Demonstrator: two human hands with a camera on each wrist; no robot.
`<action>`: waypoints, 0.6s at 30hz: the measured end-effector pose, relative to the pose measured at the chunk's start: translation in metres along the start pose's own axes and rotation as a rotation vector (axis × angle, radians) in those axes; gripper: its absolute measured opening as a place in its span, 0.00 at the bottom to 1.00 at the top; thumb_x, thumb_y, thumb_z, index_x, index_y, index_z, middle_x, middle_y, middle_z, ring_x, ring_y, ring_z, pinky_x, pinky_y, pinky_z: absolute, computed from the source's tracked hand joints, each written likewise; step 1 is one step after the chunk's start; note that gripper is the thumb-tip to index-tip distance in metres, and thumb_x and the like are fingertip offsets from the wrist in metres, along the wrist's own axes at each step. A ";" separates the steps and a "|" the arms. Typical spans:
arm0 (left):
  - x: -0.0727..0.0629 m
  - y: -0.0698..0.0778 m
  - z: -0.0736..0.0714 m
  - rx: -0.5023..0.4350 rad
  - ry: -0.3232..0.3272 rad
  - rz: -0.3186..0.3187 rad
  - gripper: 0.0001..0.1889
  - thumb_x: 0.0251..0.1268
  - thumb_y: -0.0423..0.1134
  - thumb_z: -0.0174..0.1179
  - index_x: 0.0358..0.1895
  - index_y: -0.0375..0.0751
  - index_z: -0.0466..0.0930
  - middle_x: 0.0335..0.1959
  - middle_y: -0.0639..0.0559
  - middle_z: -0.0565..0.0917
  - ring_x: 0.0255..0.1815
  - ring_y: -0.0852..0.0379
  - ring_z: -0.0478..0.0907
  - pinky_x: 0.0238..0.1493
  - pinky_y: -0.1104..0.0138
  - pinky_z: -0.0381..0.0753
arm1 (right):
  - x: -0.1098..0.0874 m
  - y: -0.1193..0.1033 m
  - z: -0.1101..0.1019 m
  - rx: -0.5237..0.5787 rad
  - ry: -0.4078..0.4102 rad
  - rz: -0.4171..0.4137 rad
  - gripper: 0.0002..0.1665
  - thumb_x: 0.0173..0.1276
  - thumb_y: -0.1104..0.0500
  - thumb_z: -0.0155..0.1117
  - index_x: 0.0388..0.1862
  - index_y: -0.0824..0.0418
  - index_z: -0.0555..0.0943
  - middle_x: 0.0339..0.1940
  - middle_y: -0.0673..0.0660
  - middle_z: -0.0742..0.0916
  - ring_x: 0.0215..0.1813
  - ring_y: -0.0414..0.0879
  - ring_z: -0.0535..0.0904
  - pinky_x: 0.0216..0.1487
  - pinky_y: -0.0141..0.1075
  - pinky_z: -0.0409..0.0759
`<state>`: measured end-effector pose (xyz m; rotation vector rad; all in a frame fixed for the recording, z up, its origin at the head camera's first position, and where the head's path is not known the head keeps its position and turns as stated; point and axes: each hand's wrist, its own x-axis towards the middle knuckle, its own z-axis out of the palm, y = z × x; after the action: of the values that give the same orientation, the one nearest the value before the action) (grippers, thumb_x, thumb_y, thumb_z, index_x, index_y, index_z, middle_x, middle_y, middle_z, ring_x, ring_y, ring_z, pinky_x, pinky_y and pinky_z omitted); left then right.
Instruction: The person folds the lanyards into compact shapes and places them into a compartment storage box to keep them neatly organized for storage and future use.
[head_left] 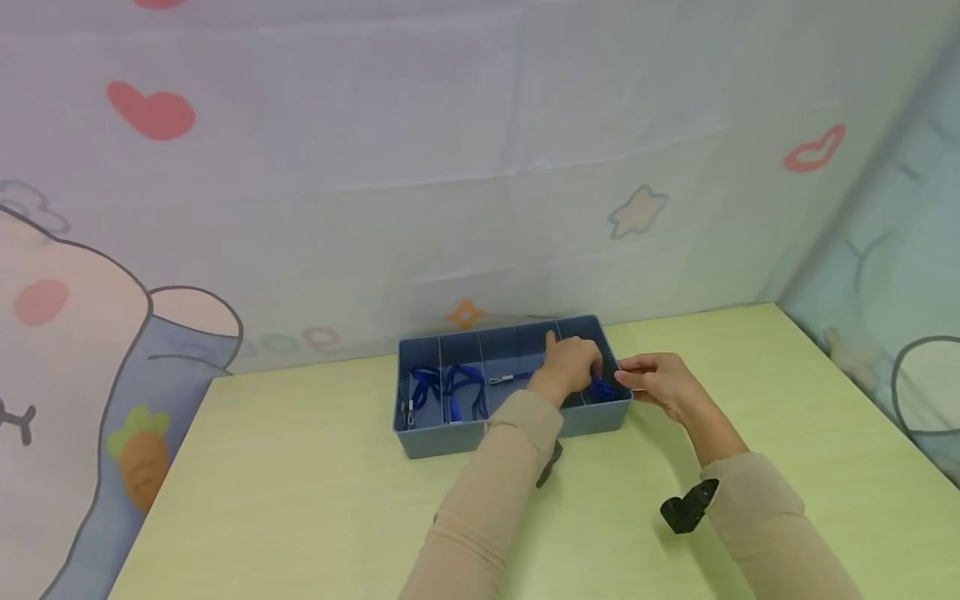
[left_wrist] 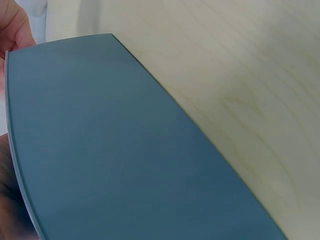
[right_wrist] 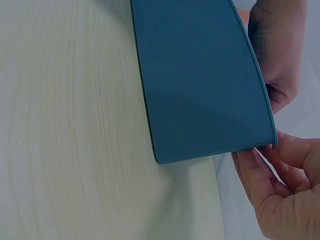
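A blue-grey divided box (head_left: 442,440) stands on the table. My left hand (head_left: 567,365) reaches down into its right end, fingers bent over a bunched blue lanyard (head_left: 602,389); the fingertips are hidden, so I cannot tell whether they grip it. At the box's right end wall, my right hand (head_left: 660,382) pinches the rim, thumb on top and fingers against the outside, as the right wrist view shows. Blue lanyards (head_left: 426,385) with metal clips lie in the left compartments. Another silver clip (head_left: 501,380) on a blue strap lies in the middle, partly behind the left hand.
The box stands near the back of the pale wood table (head_left: 300,500), close to a printed cloth (head_left: 337,208) hanging behind. Black wrist cameras (head_left: 688,507) sit at both cuffs. In the left wrist view the box's front wall (left_wrist: 110,135) fills much of the frame.
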<state>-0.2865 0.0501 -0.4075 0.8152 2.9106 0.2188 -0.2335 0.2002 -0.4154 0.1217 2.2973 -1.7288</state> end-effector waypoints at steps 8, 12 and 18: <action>-0.006 -0.011 -0.003 -0.070 0.051 0.045 0.15 0.60 0.30 0.60 0.46 0.53 0.85 0.45 0.60 0.84 0.49 0.57 0.77 0.62 0.51 0.64 | 0.005 0.001 0.002 0.001 -0.009 0.004 0.29 0.69 0.60 0.58 0.63 0.76 0.65 0.58 0.69 0.75 0.54 0.52 0.77 0.53 0.39 0.77; -0.011 -0.015 -0.015 -0.129 0.093 0.110 0.14 0.62 0.34 0.60 0.50 0.50 0.83 0.49 0.57 0.82 0.50 0.58 0.78 0.53 0.64 0.73 | 0.003 0.003 -0.004 -0.021 -0.009 0.003 0.30 0.69 0.60 0.57 0.64 0.76 0.64 0.59 0.69 0.74 0.58 0.56 0.74 0.55 0.42 0.76; -0.034 -0.023 -0.044 -0.274 0.112 0.196 0.13 0.67 0.37 0.56 0.52 0.44 0.81 0.51 0.53 0.81 0.50 0.59 0.78 0.50 0.72 0.75 | 0.000 0.012 -0.015 0.003 -0.022 -0.054 0.31 0.68 0.58 0.59 0.62 0.78 0.65 0.44 0.53 0.82 0.45 0.41 0.79 0.47 0.32 0.80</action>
<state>-0.2756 0.0076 -0.3658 1.0668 2.8067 0.6839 -0.2330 0.2175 -0.4225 0.0413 2.3022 -1.7511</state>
